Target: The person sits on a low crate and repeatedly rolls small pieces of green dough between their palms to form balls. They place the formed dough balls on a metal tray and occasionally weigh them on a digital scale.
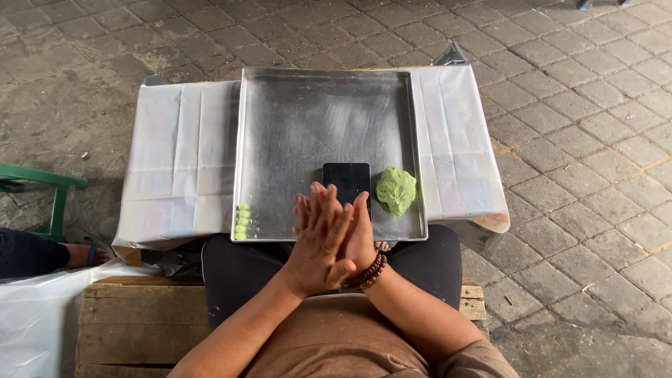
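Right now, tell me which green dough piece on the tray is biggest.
The green dough lump beside the black scale, far larger than the four tiny balls in the tray's left corner.

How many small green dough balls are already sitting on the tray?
4 small green dough balls, lined up in a short column in the near-left corner of the square metal tray. Another may be hidden between the pressed-together hands.

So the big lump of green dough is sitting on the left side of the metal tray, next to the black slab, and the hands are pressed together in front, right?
Not quite. In the head view the green dough lump sits on the right side of the metal tray, next to the black slab. The left hand and right hand are indeed pressed together in front.
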